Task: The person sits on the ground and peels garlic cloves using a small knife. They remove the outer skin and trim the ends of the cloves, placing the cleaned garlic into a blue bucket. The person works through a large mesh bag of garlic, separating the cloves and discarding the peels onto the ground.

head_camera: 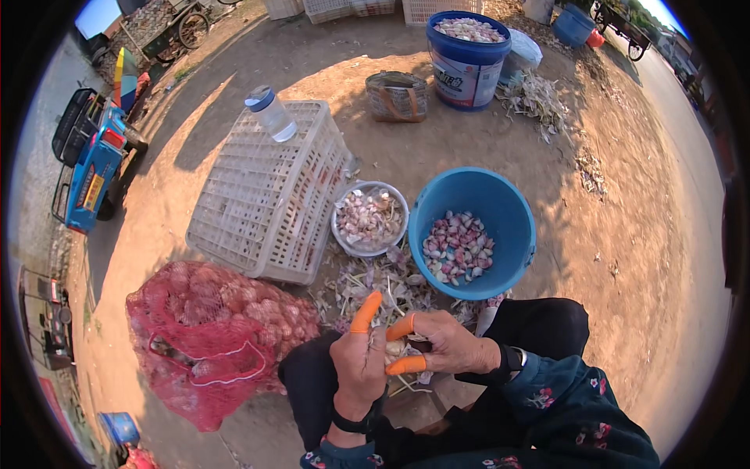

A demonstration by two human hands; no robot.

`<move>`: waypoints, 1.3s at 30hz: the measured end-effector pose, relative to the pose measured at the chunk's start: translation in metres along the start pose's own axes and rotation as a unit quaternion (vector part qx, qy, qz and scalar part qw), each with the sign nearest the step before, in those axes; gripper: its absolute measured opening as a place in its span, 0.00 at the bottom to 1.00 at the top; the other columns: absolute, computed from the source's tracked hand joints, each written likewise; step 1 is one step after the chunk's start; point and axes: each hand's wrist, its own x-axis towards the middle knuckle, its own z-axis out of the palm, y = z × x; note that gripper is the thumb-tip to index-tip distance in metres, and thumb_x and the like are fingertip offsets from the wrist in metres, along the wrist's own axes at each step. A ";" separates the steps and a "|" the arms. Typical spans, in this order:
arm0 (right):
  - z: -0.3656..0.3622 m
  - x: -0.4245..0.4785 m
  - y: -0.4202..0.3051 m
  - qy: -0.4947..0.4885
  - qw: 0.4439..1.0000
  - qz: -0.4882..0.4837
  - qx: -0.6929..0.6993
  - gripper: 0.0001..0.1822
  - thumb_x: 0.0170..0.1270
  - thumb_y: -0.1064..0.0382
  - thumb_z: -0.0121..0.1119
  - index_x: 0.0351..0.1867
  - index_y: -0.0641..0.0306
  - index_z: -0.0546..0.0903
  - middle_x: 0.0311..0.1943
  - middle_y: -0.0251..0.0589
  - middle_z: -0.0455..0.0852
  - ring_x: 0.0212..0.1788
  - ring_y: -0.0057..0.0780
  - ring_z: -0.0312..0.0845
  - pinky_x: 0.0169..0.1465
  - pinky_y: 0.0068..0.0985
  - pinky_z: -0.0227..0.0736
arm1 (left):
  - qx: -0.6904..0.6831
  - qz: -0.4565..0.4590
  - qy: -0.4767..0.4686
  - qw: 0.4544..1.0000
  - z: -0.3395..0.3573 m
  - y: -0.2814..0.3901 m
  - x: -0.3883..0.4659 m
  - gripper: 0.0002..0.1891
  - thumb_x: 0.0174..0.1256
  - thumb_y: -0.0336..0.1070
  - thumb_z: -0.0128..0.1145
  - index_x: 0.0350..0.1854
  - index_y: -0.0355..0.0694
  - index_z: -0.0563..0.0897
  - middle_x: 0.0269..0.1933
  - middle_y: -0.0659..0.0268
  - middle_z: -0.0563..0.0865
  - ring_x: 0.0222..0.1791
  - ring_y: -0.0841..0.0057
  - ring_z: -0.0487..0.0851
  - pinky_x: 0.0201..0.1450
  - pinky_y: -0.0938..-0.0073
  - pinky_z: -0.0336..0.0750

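A pale garlic bulb (396,350), partly hidden by fingers, is held between my two hands above my lap. My left hand (358,357) grips it from the left, an orange finger cot on one raised digit. From the right, my right hand (456,341) closes on it with two orange-covered fingertips. Dry stalks and skins (375,281) litter the ground just beyond. Pinkish garlic cloves (459,247) lie in the bottom of a blue bucket (510,217). Left of that bucket, a white bowl (336,227) contains cloves and papery skins (369,217).
A red mesh bag (205,346) of garlic bulbs lies at my left. Behind it stands a white plastic crate (252,187) with a water bottle (273,117) on top. Farther off are a handbag (397,97) and a clove-filled blue pail (469,76). A blue vehicle (94,170) stands far left.
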 end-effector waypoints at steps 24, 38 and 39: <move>0.009 -0.005 0.008 0.012 0.692 0.406 0.597 0.09 0.66 0.59 0.59 0.40 0.61 0.78 0.18 0.23 0.67 0.17 0.11 0.55 0.20 0.13 0.48 | -0.290 -0.130 -0.037 0.948 0.001 0.003 -0.005 0.25 0.73 0.43 0.45 0.66 0.32 0.66 0.26 0.70 0.80 0.23 0.90 0.72 0.26 0.88 0.66; 0.008 -0.004 0.010 0.018 0.664 0.394 0.635 0.10 0.67 0.62 0.57 0.44 0.64 0.78 0.21 0.27 0.71 0.18 0.12 0.59 0.20 0.13 0.53 | -0.336 -0.163 0.018 0.928 0.004 0.010 -0.003 0.24 0.70 0.38 0.48 0.64 0.31 0.66 0.34 0.62 0.82 0.24 0.87 0.76 0.27 0.88 0.70; 0.007 -0.003 0.009 0.009 0.672 0.390 0.629 0.10 0.66 0.61 0.58 0.44 0.63 0.78 0.21 0.27 0.71 0.18 0.12 0.59 0.20 0.13 0.52 | -0.346 -0.166 0.013 0.924 0.004 0.011 -0.002 0.24 0.70 0.38 0.48 0.64 0.31 0.66 0.34 0.62 0.82 0.24 0.86 0.76 0.27 0.88 0.70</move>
